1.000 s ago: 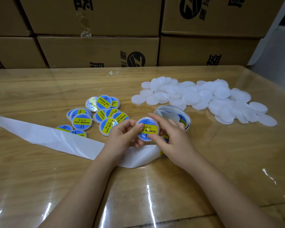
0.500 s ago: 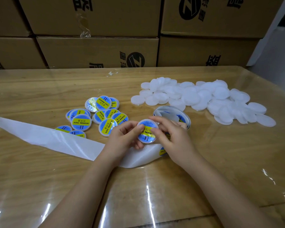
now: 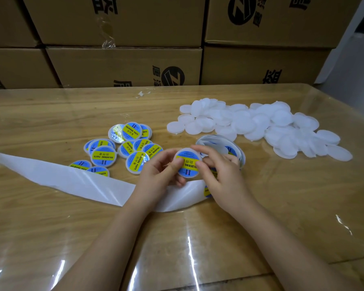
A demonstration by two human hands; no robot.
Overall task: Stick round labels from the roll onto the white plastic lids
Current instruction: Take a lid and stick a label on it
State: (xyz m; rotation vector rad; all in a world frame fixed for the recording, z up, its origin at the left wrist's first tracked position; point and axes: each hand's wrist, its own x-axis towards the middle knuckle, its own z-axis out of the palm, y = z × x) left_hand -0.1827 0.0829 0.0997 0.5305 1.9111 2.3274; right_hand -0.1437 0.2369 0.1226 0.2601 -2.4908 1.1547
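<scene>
White lid [image 3: 187,163] sat centre frame, left hand [image 3: 162,171] gripping its 9 o'clock edge, right hand [image 3: 221,175] fingers [image 3: 207,151] pinching 3 o'clock, thumbs on the label [image 3: 188,160], probably to rub it flat. Labelled lids [image 3: 122,148] lay at 10 o'clock, bare lids [image 3: 261,127] at 2, roll [image 3: 223,147] just behind the right hand: short reaches.

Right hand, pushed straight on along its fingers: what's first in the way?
The right hand pinches the labelled lid, so that comes first; the left hand grips its far side just behind. Beyond, probably the pile of finished lids, though depth is unclear.
</scene>
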